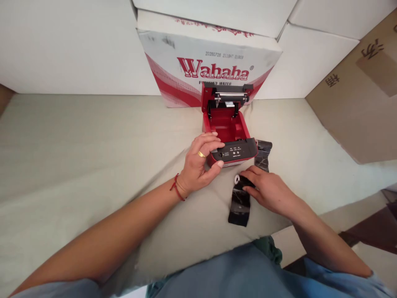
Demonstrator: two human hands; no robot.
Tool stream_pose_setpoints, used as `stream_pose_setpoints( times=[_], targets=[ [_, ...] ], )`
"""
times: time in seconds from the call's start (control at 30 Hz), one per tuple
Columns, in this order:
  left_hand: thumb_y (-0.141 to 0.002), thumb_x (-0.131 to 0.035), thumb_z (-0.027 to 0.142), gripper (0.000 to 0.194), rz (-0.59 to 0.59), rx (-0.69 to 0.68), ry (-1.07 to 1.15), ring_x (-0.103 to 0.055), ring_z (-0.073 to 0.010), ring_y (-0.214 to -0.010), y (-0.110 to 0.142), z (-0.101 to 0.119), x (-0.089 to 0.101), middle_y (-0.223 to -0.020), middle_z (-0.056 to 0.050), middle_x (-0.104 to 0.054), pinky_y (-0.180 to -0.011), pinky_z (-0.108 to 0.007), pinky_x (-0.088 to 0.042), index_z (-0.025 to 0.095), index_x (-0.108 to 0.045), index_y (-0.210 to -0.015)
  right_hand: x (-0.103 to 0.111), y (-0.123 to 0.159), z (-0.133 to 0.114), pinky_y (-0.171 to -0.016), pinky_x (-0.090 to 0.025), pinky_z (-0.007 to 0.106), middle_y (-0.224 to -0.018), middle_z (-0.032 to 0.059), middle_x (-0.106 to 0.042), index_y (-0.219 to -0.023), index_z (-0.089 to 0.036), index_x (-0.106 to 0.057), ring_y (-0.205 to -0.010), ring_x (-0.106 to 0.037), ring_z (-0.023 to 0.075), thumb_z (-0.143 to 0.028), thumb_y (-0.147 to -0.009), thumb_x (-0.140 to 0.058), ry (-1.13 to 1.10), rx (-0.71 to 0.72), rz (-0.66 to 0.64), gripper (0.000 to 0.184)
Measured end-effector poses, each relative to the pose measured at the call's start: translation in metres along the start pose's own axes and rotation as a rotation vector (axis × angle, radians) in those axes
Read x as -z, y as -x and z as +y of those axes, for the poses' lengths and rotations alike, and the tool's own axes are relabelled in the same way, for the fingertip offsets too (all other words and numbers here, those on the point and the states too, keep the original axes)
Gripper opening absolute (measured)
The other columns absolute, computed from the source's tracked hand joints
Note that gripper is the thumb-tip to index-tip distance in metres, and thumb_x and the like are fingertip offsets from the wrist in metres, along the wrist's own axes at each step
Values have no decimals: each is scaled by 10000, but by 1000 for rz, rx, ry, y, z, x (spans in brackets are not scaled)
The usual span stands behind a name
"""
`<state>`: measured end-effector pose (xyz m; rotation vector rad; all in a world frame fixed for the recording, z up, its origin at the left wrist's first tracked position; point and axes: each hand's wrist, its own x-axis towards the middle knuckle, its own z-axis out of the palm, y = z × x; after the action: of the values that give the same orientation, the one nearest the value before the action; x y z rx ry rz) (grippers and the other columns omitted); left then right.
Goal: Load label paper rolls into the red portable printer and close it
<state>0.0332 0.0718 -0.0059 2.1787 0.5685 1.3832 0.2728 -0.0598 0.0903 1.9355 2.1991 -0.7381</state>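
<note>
A small red and black printer (228,128) stands on the cloth-covered table with its lid tipped up and back. Its red inner compartment shows no roll inside. My left hand (201,161) grips the printer's front left corner, fingers over the black control panel (237,150) and thumb at the front face. Just in front of the printer, my right hand (266,186) is closed on a small black roll (245,182) with a white core end. From this roll a black strip with pale streaks (239,207) hangs toward me. A similar black strip (263,155) lies beside the printer's right side, partly hidden.
Behind the printer stands a white and red Wahaha water carton (214,54), among large white boxes (71,45). A brown cardboard box (356,99) is at the right. The pale green cloth (77,157) covers the table, whose front edge runs near my body.
</note>
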Motion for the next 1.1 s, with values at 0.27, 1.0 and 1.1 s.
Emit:
stream_pose_setpoints(
  times=[0.27,1.0,1.1],
  targets=[
    [-1050,-693,499,619,105,-5,-70,-650,-379,-1461,1,-2,-4,-1512,-170,-662,-1262,-685,-551,272,-513,-1597,97,6,-10,-749,-612,388,-1163,57,-848,-1350,-371,-818,-792,-742,234,-421,-1066,-724,-213,228,344,303],
    [-1029,-651,209,648,95,-219,-252,-755,-280,-1479,4,11,-13,-1440,-89,-834,-1462,-609,-350,290,-518,-1659,104,-141,-78,-779,-448,386,-1213,225,-871,-1263,-108,-839,-1066,-798,332,-106,-1065,-499,460,15,114,394],
    [-1024,-658,211,631,71,-208,-241,-742,-293,-1497,4,11,-12,-1471,-90,-826,-1467,-640,-337,297,-545,-1640,99,-148,-68,-809,-451,383,-1197,214,-871,-1247,-105,-839,-1057,-799,322,-91,-1068,-500,429,67,148,384]
  ],
)
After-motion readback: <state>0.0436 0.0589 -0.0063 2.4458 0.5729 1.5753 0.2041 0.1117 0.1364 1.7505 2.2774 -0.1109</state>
